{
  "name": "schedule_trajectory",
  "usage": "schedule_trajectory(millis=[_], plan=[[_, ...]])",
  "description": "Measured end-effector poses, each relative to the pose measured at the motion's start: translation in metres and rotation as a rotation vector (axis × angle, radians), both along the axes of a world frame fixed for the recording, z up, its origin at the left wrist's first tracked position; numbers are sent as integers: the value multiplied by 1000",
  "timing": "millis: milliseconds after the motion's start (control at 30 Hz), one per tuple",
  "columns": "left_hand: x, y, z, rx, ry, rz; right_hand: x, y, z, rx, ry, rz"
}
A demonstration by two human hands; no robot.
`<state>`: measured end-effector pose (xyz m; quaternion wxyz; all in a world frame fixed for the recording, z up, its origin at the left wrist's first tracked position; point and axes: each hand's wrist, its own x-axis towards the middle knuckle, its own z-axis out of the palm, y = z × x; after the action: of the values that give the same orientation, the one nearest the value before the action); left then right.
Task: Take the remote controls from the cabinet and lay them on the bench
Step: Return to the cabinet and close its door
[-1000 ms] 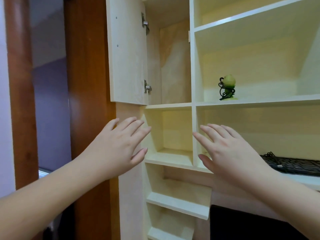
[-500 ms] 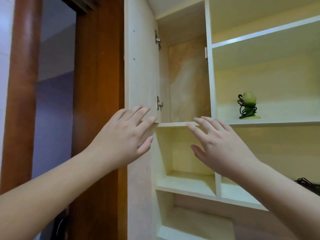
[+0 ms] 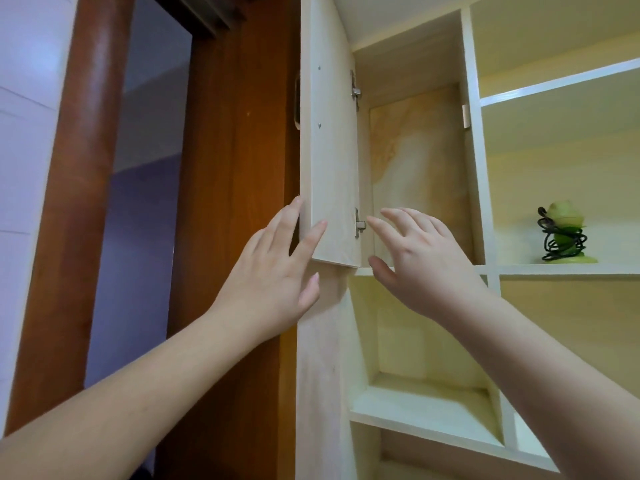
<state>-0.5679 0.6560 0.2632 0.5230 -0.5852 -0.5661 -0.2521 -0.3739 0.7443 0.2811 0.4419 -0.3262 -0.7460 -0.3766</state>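
Head view: both hands raised at open pale-wood cabinet (image 3: 471, 188).
Left hand (image 3: 273, 271), fingers straight, touches lower edge of pale door (image 3: 332, 161); right hand (image 3: 426, 261) spread, empty, before compartment. Remote controls not visible.

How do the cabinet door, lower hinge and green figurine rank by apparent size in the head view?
1. Door, by far the largest.
2. Figurine.
3. Hinge, smallest. The figurine sits deeper in the shelf, so its true size against the hinge is unsure.
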Motion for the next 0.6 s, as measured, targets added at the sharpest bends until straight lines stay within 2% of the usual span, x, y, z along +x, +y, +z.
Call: schedule_trajectory(millis=[267, 600], plan=[[-4, 15, -8, -47, -99, -202, -27, 6, 20, 88, 42, 143], [34, 30, -8, -192, -417, -549, -22, 13, 45, 143, 49, 237]])
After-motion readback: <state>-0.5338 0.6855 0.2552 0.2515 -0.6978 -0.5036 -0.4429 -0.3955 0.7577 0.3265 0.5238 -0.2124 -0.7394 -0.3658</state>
